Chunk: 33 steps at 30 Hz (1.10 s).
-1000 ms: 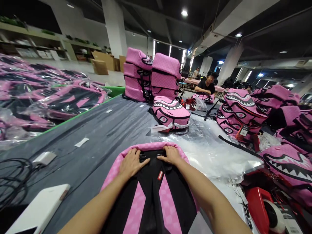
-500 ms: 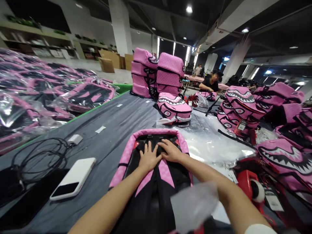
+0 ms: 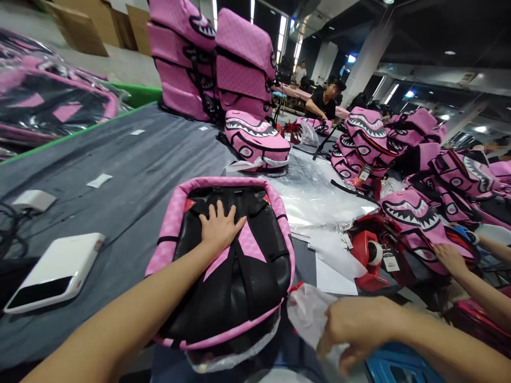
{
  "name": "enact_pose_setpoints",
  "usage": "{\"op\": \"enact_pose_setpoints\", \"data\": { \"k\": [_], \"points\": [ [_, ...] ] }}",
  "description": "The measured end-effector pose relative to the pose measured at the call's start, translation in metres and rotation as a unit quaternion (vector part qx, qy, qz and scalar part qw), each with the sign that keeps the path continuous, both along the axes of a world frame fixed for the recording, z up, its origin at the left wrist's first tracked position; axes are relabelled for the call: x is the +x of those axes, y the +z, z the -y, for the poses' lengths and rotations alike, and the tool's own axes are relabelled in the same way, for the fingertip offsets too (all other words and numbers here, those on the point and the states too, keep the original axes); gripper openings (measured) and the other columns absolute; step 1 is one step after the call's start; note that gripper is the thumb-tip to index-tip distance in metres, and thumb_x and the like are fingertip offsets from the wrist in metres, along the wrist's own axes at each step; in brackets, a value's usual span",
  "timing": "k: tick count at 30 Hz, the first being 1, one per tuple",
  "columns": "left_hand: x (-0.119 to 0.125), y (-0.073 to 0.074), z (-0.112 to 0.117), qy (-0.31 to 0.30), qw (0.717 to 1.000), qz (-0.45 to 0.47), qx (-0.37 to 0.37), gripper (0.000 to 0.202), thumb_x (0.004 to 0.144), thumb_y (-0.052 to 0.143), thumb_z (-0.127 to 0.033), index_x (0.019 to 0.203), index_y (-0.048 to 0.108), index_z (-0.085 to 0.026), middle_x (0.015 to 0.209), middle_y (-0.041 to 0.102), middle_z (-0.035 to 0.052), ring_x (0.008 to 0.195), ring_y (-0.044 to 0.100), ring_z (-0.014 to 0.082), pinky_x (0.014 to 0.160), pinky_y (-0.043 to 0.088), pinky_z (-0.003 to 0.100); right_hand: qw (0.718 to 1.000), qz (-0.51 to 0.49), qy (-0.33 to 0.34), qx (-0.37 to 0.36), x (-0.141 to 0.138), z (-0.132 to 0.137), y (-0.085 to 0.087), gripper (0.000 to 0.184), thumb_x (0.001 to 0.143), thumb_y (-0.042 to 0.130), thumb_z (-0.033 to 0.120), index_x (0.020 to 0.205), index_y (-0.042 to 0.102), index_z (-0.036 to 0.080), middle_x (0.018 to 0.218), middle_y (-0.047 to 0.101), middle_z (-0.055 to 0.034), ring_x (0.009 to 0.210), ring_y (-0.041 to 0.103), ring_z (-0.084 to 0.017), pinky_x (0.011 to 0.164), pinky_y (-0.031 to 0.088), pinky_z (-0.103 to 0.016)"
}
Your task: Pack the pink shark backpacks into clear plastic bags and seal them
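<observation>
A pink and black backpack (image 3: 243, 287) lies flat on its front with its padded black back panel up. My left hand (image 3: 219, 229) rests on the panel with spread fingers, near the top of the bag. My right hand (image 3: 355, 330) is at the lower right, pinching a crumpled translucent plastic bag (image 3: 309, 314). More transparent plastic (image 3: 227, 361) shows under the backpack's lower end. Its underside is hidden.
A grey-covered table (image 3: 131, 143) holds a white power bank (image 3: 51, 271) and a red tape dispenser (image 3: 365, 255). Stacked pink shark-mouth backpacks (image 3: 243, 58) stand ahead. A co-worker's hand (image 3: 451, 258) touches another pink backpack (image 3: 415, 223) at right.
My right hand has moved down and to the right with the plastic bag. My left hand stays on the backpack, and the whole view has tilted and shifted.
</observation>
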<state>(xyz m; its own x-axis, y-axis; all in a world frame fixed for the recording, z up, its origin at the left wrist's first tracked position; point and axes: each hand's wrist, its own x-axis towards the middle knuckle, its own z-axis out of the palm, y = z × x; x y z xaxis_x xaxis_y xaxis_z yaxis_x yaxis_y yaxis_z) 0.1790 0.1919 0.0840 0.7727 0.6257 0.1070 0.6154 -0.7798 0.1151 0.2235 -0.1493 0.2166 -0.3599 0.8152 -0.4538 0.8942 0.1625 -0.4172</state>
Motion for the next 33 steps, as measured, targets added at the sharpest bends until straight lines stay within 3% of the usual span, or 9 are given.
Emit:
{"op": "enact_pose_setpoints", "data": {
  "k": [5,8,12,16,19,21,29,31,33],
  "points": [
    [-0.001,-0.004,-0.001,0.01,0.997,0.074,0.006,0.059,0.103,0.031,-0.049,0.141,0.057,-0.012,0.158,0.039,0.0272,0.138,0.042,0.0468,0.103,0.039,0.065,0.961,0.052,0.051,0.267,-0.006,-0.119,-0.003,0.041,0.103,0.056,0.047,0.128,0.062,0.016,0.121,0.071,-0.0109,0.11,0.063,-0.021,0.091,0.046,-0.032],
    [0.001,-0.008,-0.01,0.026,0.989,0.142,-0.024,0.053,0.104,0.027,-0.037,0.138,0.06,-0.012,0.157,0.043,0.0231,0.133,0.046,0.0421,0.104,0.038,0.062,0.939,0.078,0.188,0.276,-0.004,-0.174,-0.053,0.03,0.103,0.055,0.042,0.113,0.066,0.017,0.111,0.07,-0.0077,0.102,0.061,-0.021,0.093,0.042,-0.035],
    [-0.008,0.0,-0.014,0.022,0.984,0.171,-0.044,0.05,0.104,0.026,-0.031,0.135,0.06,-0.011,0.149,0.052,0.0223,0.131,0.044,0.0396,0.104,0.036,0.061,0.947,0.106,0.146,0.266,0.014,-0.191,-0.122,0.019,0.101,0.054,0.032,0.107,0.065,0.018,0.098,0.069,-0.0048,0.092,0.06,-0.02,0.093,0.042,-0.036],
    [-0.052,0.022,0.015,-0.241,0.957,0.105,-0.127,0.033,0.1,0.045,-0.042,0.096,0.072,-0.024,0.104,0.073,0.004,0.101,0.059,0.0224,0.097,0.045,0.039,0.955,0.037,0.074,0.284,0.027,-0.189,-0.164,0.017,0.096,0.059,0.03,0.107,0.067,0.019,0.106,0.07,-0.007,0.101,0.06,-0.021,0.099,0.043,-0.038],
    [-0.083,0.032,0.042,-0.509,0.844,0.064,-0.155,0.033,0.099,0.05,-0.045,0.08,0.066,-0.023,0.087,0.07,0.0,0.093,0.058,0.019,0.104,0.04,0.037,0.956,-0.053,-0.004,0.287,0.03,-0.194,-0.184,0.022,0.09,0.066,0.029,0.109,0.067,0.018,0.114,0.069,-0.0087,0.107,0.059,-0.023,0.099,0.046,-0.039],
    [-0.09,0.026,0.051,-0.582,0.803,0.065,-0.112,0.034,0.101,0.046,-0.039,0.077,0.062,-0.021,0.081,0.067,0.0015,0.087,0.056,0.0198,0.107,0.037,0.041,0.942,-0.117,-0.079,0.305,0.03,-0.198,-0.194,0.022,0.089,0.064,0.027,0.109,0.067,0.017,0.107,0.068,-0.0076,0.099,0.06,-0.022,0.094,0.05,-0.038],
    [-0.073,-0.061,0.036,-0.548,0.824,0.143,0.032,0.025,0.092,0.043,-0.02,0.077,0.063,-0.022,0.076,0.063,0.0029,0.082,0.053,0.0207,0.115,0.033,0.043,0.777,-0.177,-0.352,0.491,0.029,-0.185,-0.155,0.032,0.103,0.031,0.019,0.099,0.062,0.019,0.089,0.062,-0.0062,0.087,0.06,-0.019,0.083,0.05,-0.034],
    [-0.073,-0.066,0.036,-0.525,0.841,0.129,0.026,0.019,0.092,0.048,-0.023,0.084,0.066,-0.022,0.084,0.067,0.003,0.091,0.056,0.0215,0.114,0.035,0.042,0.814,-0.143,-0.252,0.504,0.022,-0.183,-0.134,0.027,0.103,0.036,0.023,0.1,0.063,0.02,0.09,0.063,-0.0066,0.09,0.061,-0.02,0.085,0.049,-0.035],
    [-0.076,-0.062,0.036,-0.509,0.852,0.118,0.02,0.013,0.091,0.057,-0.03,0.087,0.067,-0.024,0.087,0.068,0.0017,0.093,0.058,0.0211,0.111,0.039,0.039,0.892,-0.113,0.032,0.436,0.01,-0.184,-0.122,0.015,0.098,0.051,0.03,0.098,0.064,0.022,0.09,0.066,-0.006,0.091,0.062,-0.022,0.086,0.048,-0.035]
  ]
}}
